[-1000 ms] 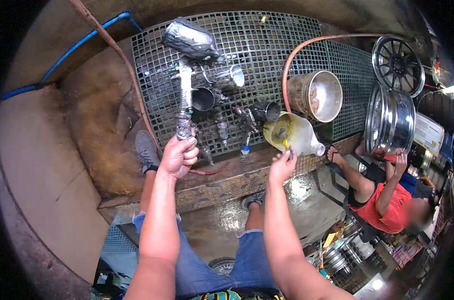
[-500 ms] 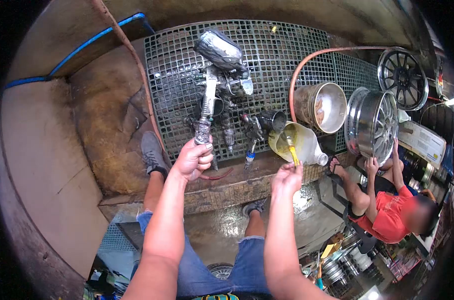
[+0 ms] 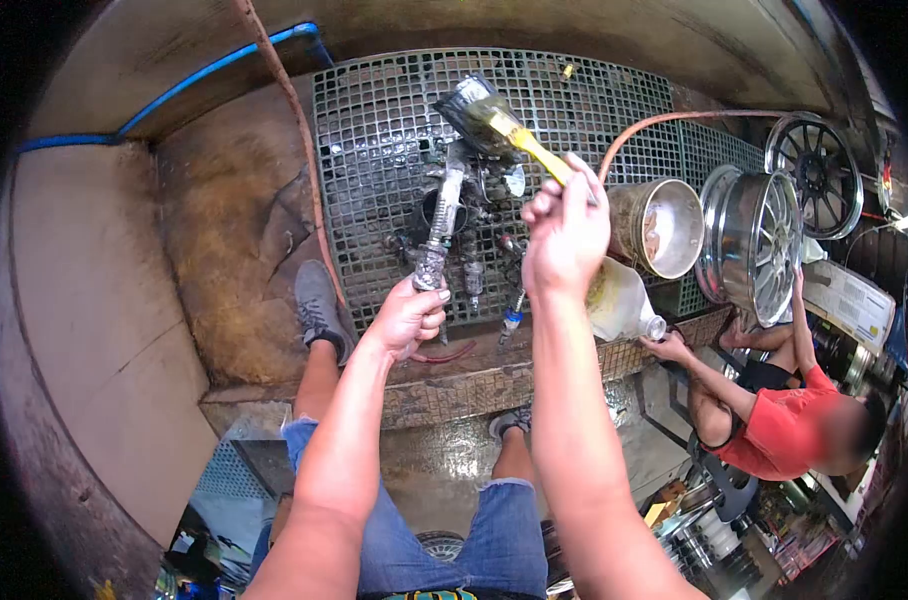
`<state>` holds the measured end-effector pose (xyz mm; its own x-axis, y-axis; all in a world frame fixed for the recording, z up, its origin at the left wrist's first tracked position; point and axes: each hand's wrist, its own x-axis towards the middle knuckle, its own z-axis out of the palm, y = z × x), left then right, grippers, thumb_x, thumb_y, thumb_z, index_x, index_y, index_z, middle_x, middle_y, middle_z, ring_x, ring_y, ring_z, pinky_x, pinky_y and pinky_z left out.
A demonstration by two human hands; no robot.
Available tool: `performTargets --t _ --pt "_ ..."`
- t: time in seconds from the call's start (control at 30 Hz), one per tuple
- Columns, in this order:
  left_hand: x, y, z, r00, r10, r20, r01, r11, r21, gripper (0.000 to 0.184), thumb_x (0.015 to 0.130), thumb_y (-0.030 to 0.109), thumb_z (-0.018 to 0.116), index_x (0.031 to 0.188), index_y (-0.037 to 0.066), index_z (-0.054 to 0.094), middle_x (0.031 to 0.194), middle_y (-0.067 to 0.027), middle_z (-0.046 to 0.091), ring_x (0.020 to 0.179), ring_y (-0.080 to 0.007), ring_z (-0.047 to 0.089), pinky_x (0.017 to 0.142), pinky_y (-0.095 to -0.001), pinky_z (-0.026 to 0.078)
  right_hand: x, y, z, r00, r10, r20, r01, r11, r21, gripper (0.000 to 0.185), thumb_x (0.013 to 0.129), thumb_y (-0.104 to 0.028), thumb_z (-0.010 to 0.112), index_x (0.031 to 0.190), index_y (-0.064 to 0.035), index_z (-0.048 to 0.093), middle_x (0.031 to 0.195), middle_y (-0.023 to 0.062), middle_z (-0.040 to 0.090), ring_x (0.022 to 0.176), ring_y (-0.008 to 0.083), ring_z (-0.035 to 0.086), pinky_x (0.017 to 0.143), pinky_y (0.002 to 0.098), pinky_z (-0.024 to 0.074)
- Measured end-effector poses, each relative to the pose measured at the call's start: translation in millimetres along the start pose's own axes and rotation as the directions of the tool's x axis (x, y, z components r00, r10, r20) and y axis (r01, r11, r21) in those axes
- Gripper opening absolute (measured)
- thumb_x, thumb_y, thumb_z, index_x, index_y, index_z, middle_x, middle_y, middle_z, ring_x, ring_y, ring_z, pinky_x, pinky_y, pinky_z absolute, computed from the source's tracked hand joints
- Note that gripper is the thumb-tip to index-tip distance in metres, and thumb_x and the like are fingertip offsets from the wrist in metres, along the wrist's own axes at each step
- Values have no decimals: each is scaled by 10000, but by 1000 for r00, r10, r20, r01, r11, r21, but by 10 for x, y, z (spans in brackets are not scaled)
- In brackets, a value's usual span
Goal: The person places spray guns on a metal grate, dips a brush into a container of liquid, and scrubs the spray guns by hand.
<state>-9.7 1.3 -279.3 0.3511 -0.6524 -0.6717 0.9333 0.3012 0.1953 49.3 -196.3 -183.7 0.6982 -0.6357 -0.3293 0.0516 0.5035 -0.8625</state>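
Observation:
My left hand (image 3: 409, 318) is closed around the lower end of a stained metal spray gun (image 3: 444, 215), held up over the grating. In my right hand (image 3: 569, 235) is a paintbrush (image 3: 536, 152) with a yellow handle. Its dark bristles lie against the gun's cup (image 3: 461, 98), partly covering it. Below my right wrist, a cut-open plastic jug (image 3: 622, 308) lies on its side, partly hidden by my forearm. Another spray gun (image 3: 512, 322) with a blue ring rests on the grating between my arms.
Green plastic grating (image 3: 374, 130) covers the ledge. To the right stand a dirty bucket (image 3: 629, 225), a chrome wheel rim (image 3: 719, 240) and a black wheel rim (image 3: 814, 165). A person in a red shirt (image 3: 789, 420) sits there. An orange hose (image 3: 664, 120) curves behind the bucket.
My right hand has lifted the paintbrush from the jug up and left onto the gun's cup. The other person's one hand has moved from the rim to near the jug's neck.

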Motion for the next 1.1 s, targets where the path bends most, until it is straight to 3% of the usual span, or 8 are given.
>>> performTargets --t 0.17,0.33,0.5,0.63,0.83,1.1 --pt "1 -26 -36 999 -12 -46 10 1000 -29 106 971 88 610 1016 141 530 706 84 384 513 -23 316 422 -198 207 254 251 258 991 -41 127 74 960 -268 236 1060 -198 527 1237 -50 575 809 23 572 617 73 540 551 237 498" --pt "-50 58 -68 999 20 -49 -21 1000 -20 105 969 84 609 1004 141 528 710 83 386 515 -20 321 425 -199 205 -21 243 -37 988 -27 154 83 925 -371 240 1057 -169 530 1253 -36 569 818 6 551 660 56 536 582 217 497" --pt "-87 96 -111 999 19 -42 -17 998 58 115 962 72 607 1009 137 526 715 81 385 515 -21 322 428 -203 201 27 93 -122 986 -150 69 164 940 -299 240 1073 -186 489 1241 -31 561 828 28 545 648 84 529 571 257 506" --pt "-131 100 -100 999 -22 -25 23 998 50 134 948 43 596 1017 131 522 715 78 376 510 -25 316 426 -207 196 377 37 143 995 -95 -14 91 984 -153 255 1075 -235 488 1200 -21 548 794 38 548 618 108 523 551 283 500" --pt "-153 117 -107 999 -41 1 41 999 -3 147 939 29 584 1029 126 521 713 76 371 503 -24 303 423 -209 195 553 -58 63 985 -9 -175 -19 988 -157 284 1083 -266 469 1143 4 534 794 45 546 611 115 516 561 283 498" --pt "-124 141 -88 999 -5 52 11 993 -116 105 971 67 574 1046 117 522 709 77 371 522 -21 315 427 -197 203 19 106 -354 986 -62 -155 35 984 -173 285 1072 -226 494 1242 1 517 812 56 562 612 111 551 558 274 534"
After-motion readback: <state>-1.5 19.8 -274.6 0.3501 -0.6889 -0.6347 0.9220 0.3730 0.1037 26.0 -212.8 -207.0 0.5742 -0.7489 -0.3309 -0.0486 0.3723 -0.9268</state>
